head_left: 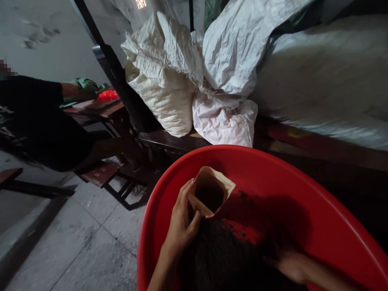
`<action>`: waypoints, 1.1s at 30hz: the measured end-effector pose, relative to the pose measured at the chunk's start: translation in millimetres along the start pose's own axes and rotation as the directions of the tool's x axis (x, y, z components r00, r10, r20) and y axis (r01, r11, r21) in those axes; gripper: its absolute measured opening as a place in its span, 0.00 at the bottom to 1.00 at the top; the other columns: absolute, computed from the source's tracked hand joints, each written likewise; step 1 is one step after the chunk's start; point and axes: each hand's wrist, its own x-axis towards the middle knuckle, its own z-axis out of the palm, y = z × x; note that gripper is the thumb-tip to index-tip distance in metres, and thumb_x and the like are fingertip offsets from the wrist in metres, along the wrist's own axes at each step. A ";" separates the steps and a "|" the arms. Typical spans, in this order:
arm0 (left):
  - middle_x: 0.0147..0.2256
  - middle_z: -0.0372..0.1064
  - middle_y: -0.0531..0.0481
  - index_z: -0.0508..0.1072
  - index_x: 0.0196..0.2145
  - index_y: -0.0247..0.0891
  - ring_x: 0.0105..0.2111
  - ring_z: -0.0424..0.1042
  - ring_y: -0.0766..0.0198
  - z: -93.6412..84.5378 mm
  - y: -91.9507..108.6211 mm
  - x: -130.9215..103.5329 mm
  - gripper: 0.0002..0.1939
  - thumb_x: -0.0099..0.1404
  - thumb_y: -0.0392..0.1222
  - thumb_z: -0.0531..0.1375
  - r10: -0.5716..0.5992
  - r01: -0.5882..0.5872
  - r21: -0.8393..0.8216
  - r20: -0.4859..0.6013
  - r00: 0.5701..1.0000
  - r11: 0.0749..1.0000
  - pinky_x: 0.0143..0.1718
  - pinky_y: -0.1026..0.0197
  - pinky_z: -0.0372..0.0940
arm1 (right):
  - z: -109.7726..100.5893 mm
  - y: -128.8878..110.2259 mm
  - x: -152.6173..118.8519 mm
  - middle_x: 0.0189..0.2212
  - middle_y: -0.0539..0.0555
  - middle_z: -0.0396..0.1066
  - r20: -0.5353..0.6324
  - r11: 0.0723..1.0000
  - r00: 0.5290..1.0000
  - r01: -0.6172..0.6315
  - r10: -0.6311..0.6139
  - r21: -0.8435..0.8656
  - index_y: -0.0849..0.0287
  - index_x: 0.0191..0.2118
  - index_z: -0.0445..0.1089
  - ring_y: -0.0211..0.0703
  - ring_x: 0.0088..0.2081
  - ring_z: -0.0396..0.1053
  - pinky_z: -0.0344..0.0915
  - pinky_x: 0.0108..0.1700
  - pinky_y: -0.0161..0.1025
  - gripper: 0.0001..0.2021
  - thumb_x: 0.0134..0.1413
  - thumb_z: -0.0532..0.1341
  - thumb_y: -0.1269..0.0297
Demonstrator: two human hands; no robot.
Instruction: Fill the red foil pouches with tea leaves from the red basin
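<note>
A large red tub (303, 182) holds a heap of dark, loose material (221, 258). My left hand (182, 218) grips the left side of a paper bag (228, 188), whose open mouth faces up toward me; its inside is dark. Low on the right, my right hand (289, 264) reaches into the tub at the dark heap. Its fingers are lost in shadow and blur, so what they hold, if anything, cannot be made out.
Woven sacks (169, 89) and a pinkish-white bag (226, 117) rest on a dark bench (172, 141) behind the tub. At left a person in black (39, 121) sits on a wooden stool (98, 173) by a small table (103, 108) with red items (107, 95).
</note>
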 end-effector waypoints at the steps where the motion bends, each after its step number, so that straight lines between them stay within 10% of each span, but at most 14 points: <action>1: 0.69 0.57 0.43 0.55 0.71 0.49 0.69 0.59 0.51 0.3 0.2 0.1 0.39 0.65 0.30 0.57 0.002 -0.002 0.002 0.001 1.000 1.000 0.70 0.42 0.59 | 3.0 -10.5 -15.2 0.61 0.64 0.72 0.101 0.999 0.995 -0.013 0.008 0.051 0.53 0.51 0.81 0.76 0.65 0.63 0.57 0.67 0.70 0.28 0.50 0.60 0.44; 3: 0.70 0.57 0.43 0.55 0.70 0.48 0.69 0.59 0.51 1.3 0.2 -0.3 0.39 0.65 0.30 0.58 0.006 -0.006 0.005 -0.001 1.000 1.000 0.70 0.43 0.60 | 1.9 -34.0 -38.3 0.62 0.61 0.71 0.257 0.991 0.966 -0.040 0.006 0.130 0.50 0.52 0.81 0.73 0.66 0.63 0.56 0.69 0.65 0.28 0.49 0.61 0.42; 13: 0.69 0.57 0.43 0.54 0.70 0.48 0.69 0.59 0.52 3.2 -0.7 -2.4 0.37 0.66 0.32 0.57 0.013 -0.013 0.011 0.003 1.000 1.000 0.69 0.43 0.60 | -25.1 -103.4 -58.9 0.69 0.66 0.59 0.305 0.869 0.933 -0.306 0.192 0.388 0.69 0.71 0.59 0.61 0.71 0.57 0.56 0.71 0.47 0.44 0.51 0.60 0.51; 23: 0.66 0.62 0.42 0.58 0.69 0.47 0.64 0.66 0.47 1.1 -6.7 5.6 0.35 0.66 0.37 0.60 0.058 -0.057 0.016 -0.010 0.998 0.998 0.66 0.38 0.63 | -15.5 -119.7 -76.1 0.44 0.55 0.80 0.285 0.458 0.939 -0.343 0.191 0.820 0.60 0.62 0.68 0.50 0.45 0.78 0.73 0.44 0.40 0.37 0.40 0.60 0.67; 28: 0.66 0.61 0.41 0.58 0.69 0.45 0.65 0.65 0.47 0.8 -1.5 3.4 0.34 0.67 0.38 0.59 0.048 -0.047 0.038 -0.016 0.999 0.998 0.64 0.38 0.66 | -53.3 -129.5 -74.8 0.32 0.49 0.75 0.179 0.291 0.959 -0.239 0.217 0.926 0.58 0.48 0.72 0.45 0.35 0.75 0.70 0.34 0.36 0.26 0.37 0.65 0.63; 33: 0.68 0.59 0.40 0.57 0.70 0.45 0.66 0.64 0.49 -1.1 1.0 -0.3 0.33 0.70 0.42 0.59 0.029 -0.027 0.046 -0.056 0.998 0.999 0.65 0.40 0.64 | -141.0 -157.0 -78.4 0.23 0.44 0.69 -0.025 0.176 0.968 -0.020 0.250 0.984 0.54 0.47 0.68 0.38 0.21 0.65 0.57 0.16 0.31 0.26 0.41 0.70 0.52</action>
